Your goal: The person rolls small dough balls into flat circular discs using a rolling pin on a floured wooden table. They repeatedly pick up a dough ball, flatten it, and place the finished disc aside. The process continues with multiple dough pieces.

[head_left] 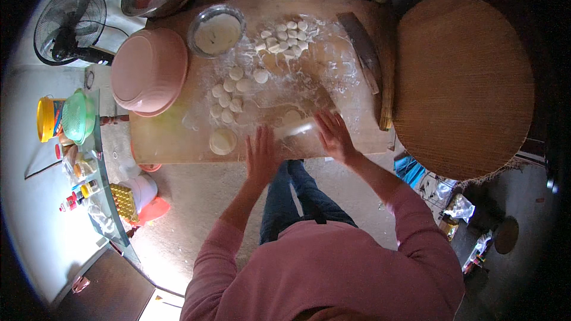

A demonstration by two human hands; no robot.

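Note:
My left hand (262, 156) and my right hand (334, 135) lie flat, fingers spread, on a thin pale rolling pin (295, 129) at the near edge of a floured wooden board (172, 137). A dough piece (291, 116) lies just beyond the pin. A rolled round wrapper (222, 141) sits left of my left hand. Several small flattened dough pieces (229, 98) are spread over the board's middle, and a heap of cut dough lumps (284, 38) lies farther back.
A pink bowl (148, 71) stands upside down at the board's left, with a metal bowl of flour (216, 31) behind it. A cleaver (363, 47) lies at the right, next to a round woven tray (464, 83). A fan (68, 24) and jars stand around.

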